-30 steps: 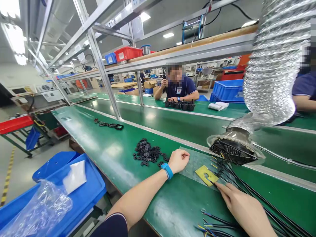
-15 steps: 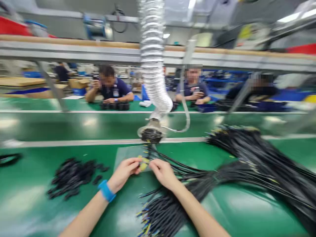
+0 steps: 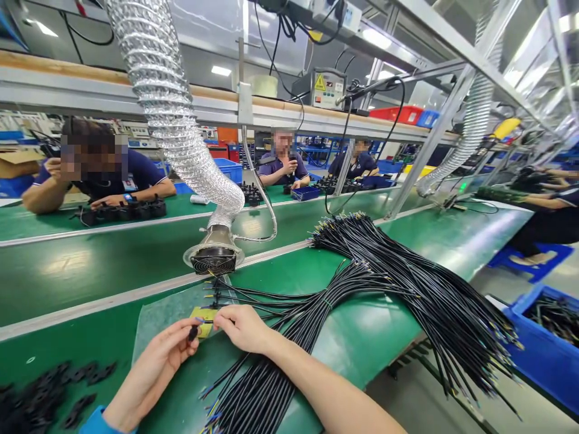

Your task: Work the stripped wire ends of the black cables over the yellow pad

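My left hand is closed in a pinch on a small black plastic part. Close by on the right, my right hand pinches a black cable, whose thin end points toward that part. Whether the two touch is too small to tell. Just behind the fingertips lies a yellow piece on a clear sheet. Several black cables with bared coloured ends stretch from beneath the fan to the right. Under my right forearm spreads a cable bundle. Loose black parts form a pile at lower left.
A fan-ended silver duct hangs right behind my hands. A larger cable bundle overhangs the table edge at right, near a blue bin. Metal posts carry a shelf. Several people sit across the bench.
The view has swung to the right, so the duct and black pile sit further left. My hands stay close together, and the black part now shows clearly in my left fingers.
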`<state>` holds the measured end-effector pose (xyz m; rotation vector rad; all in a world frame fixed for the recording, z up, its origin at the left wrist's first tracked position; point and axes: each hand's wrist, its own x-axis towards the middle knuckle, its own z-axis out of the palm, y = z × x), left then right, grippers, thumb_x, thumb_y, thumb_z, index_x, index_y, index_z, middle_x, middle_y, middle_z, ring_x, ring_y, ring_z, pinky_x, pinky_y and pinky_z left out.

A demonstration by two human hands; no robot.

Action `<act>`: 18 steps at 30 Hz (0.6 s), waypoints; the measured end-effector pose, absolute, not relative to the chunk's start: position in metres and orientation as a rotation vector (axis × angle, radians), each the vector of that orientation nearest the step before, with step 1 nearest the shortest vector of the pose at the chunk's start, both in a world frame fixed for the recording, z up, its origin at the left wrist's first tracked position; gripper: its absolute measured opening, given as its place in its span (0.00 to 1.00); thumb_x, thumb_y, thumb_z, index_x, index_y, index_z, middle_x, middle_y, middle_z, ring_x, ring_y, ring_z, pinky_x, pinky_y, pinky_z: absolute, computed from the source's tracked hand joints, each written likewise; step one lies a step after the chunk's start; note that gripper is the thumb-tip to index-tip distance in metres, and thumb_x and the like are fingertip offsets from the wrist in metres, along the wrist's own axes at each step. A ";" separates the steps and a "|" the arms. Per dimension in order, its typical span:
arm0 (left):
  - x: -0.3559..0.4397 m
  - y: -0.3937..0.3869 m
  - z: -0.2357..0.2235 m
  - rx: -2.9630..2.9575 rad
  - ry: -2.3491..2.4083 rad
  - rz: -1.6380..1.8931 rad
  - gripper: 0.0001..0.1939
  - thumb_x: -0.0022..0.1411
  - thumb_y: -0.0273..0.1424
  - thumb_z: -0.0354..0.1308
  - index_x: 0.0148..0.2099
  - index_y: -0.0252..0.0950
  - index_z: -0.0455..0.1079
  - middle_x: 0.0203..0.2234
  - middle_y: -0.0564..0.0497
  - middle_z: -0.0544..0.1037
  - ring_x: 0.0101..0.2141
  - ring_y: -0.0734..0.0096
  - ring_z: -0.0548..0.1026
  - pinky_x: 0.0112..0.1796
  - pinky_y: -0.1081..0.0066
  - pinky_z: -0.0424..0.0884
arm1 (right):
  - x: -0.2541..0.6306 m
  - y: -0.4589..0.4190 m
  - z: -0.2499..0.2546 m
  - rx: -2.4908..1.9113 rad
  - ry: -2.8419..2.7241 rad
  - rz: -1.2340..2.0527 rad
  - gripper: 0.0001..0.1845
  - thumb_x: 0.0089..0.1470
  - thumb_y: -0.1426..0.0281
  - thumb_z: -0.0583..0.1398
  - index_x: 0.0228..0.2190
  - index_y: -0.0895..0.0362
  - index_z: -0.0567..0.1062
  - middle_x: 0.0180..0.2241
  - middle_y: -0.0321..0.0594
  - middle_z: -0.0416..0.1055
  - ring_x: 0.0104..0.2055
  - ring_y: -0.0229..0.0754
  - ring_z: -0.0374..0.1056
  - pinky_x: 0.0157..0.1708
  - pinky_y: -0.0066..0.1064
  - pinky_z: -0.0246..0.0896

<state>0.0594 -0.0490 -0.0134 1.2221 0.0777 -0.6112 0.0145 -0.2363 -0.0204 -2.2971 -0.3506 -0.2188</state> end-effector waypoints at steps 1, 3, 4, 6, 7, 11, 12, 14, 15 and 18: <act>0.059 -0.050 -0.013 1.178 0.109 -0.637 0.12 0.46 0.29 0.66 0.36 0.32 0.78 0.30 0.46 0.78 0.27 0.70 0.72 0.29 0.71 0.72 | 0.015 -0.236 -0.021 -2.297 -0.354 -0.214 0.14 0.65 0.71 0.52 0.32 0.57 0.76 0.33 0.35 0.75 0.34 0.35 0.67 0.37 0.22 0.57; 0.058 -0.053 -0.013 1.094 0.164 -0.686 0.09 0.48 0.29 0.63 0.35 0.32 0.78 0.31 0.45 0.78 0.28 0.69 0.73 0.30 0.69 0.74 | 0.015 -0.236 -0.021 -2.295 -0.361 -0.212 0.14 0.64 0.71 0.52 0.32 0.57 0.76 0.32 0.35 0.74 0.34 0.35 0.67 0.36 0.22 0.57; 0.057 -0.054 -0.013 1.061 0.173 -0.712 0.09 0.50 0.30 0.63 0.35 0.33 0.78 0.32 0.45 0.78 0.28 0.68 0.73 0.30 0.68 0.74 | 0.015 -0.236 -0.022 -2.296 -0.362 -0.211 0.14 0.64 0.71 0.52 0.31 0.57 0.76 0.32 0.34 0.74 0.34 0.35 0.67 0.36 0.22 0.57; 0.055 -0.055 -0.013 1.040 0.144 -0.740 0.11 0.49 0.34 0.66 0.35 0.34 0.78 0.32 0.45 0.77 0.28 0.69 0.72 0.30 0.68 0.74 | 0.015 -0.236 -0.022 -2.303 -0.356 -0.204 0.14 0.64 0.70 0.53 0.31 0.57 0.76 0.31 0.34 0.74 0.33 0.35 0.67 0.35 0.22 0.56; 0.054 -0.055 -0.013 1.057 0.110 -0.732 0.13 0.48 0.35 0.68 0.35 0.34 0.78 0.32 0.46 0.77 0.28 0.70 0.71 0.29 0.69 0.73 | 0.015 -0.236 -0.022 -2.308 -0.349 -0.198 0.14 0.64 0.70 0.53 0.30 0.56 0.76 0.30 0.33 0.74 0.33 0.35 0.67 0.35 0.22 0.56; 0.052 -0.054 -0.017 1.213 -0.012 -0.617 0.17 0.41 0.38 0.73 0.32 0.33 0.77 0.30 0.48 0.76 0.26 0.75 0.66 0.25 0.75 0.68 | 0.014 -0.236 -0.020 -2.306 -0.327 -0.184 0.14 0.63 0.71 0.54 0.30 0.57 0.77 0.29 0.33 0.73 0.31 0.34 0.66 0.33 0.21 0.54; 0.052 -0.054 -0.017 1.244 -0.023 -0.590 0.18 0.40 0.40 0.74 0.31 0.33 0.77 0.28 0.49 0.75 0.25 0.76 0.65 0.24 0.76 0.67 | 0.014 -0.235 -0.020 -2.299 -0.327 -0.180 0.14 0.63 0.71 0.54 0.30 0.57 0.77 0.28 0.32 0.73 0.30 0.34 0.65 0.32 0.21 0.54; 0.052 -0.055 -0.018 1.297 -0.034 -0.547 0.21 0.38 0.42 0.74 0.30 0.33 0.76 0.24 0.51 0.72 0.24 0.76 0.63 0.23 0.76 0.65 | 0.013 -0.235 -0.019 -2.281 -0.323 -0.163 0.14 0.63 0.72 0.54 0.29 0.57 0.77 0.27 0.32 0.72 0.29 0.33 0.63 0.31 0.21 0.53; 0.052 -0.056 -0.018 1.324 -0.035 -0.524 0.22 0.37 0.44 0.74 0.30 0.33 0.76 0.22 0.52 0.71 0.23 0.76 0.63 0.23 0.76 0.64 | 0.013 -0.235 -0.018 -2.273 -0.315 -0.152 0.14 0.62 0.72 0.54 0.29 0.57 0.77 0.26 0.31 0.71 0.28 0.33 0.62 0.30 0.21 0.53; 0.051 -0.058 -0.017 1.410 -0.020 -0.438 0.27 0.32 0.48 0.73 0.30 0.33 0.76 0.17 0.54 0.67 0.22 0.75 0.61 0.23 0.75 0.61 | 0.012 -0.235 -0.015 -2.245 -0.280 -0.119 0.13 0.62 0.72 0.55 0.29 0.57 0.77 0.23 0.30 0.68 0.25 0.32 0.59 0.28 0.21 0.51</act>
